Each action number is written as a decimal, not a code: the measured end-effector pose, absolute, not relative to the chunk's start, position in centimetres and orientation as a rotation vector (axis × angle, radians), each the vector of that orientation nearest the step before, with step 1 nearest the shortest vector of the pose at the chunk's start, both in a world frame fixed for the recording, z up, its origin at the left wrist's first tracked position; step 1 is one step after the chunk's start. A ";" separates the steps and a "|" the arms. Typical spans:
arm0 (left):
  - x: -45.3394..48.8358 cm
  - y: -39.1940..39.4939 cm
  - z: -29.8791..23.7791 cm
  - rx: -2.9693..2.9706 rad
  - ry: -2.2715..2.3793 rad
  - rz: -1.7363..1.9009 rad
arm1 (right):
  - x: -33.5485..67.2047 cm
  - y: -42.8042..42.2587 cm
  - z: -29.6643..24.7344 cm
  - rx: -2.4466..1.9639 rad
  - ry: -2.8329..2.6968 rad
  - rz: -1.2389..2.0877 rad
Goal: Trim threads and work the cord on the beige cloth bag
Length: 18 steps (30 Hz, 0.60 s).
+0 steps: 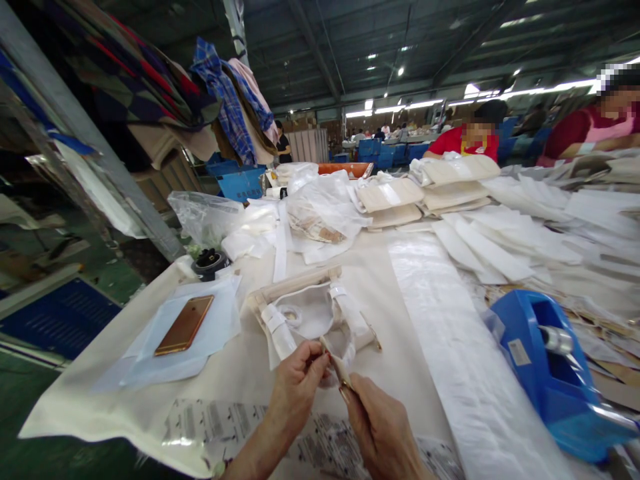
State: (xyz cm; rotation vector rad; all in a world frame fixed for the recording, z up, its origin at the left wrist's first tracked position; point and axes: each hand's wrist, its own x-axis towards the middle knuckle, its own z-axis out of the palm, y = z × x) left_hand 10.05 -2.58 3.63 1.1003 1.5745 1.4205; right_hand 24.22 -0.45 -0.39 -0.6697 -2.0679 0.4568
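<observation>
A cream handbag (pixel 310 310) lies open on the table in front of me, white wrapping around parts of its sides. Gold-coloured metal (pixel 377 340) shows at its right end. At the near side, my left hand (pixel 299 381) is closed, thumb and fingertips pinching the upper end of a narrow beige strap (pixel 339 367). Closed as well, my right hand (pixel 377 420) grips the strap's lower part, where a small gold-coloured fitting (pixel 345 385) sticks out by the thumb. My fingers hide part of the strap, and whether it joins the bag I cannot tell.
A phone (pixel 184 325) rests on pale sheets at left, with a black round object (pixel 210 262) behind. A blue tape dispenser (pixel 543 373) stands at right. Wrapped beige pieces (pixel 390 195) and white sheets (pixel 500 243) are piled at the back. Two people work across the table.
</observation>
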 end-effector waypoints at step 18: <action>10.6 -3.2 2.1 1.081 1.632 1.476 | 23.7 -0.3 0.5 -0.869 -2.248 0.287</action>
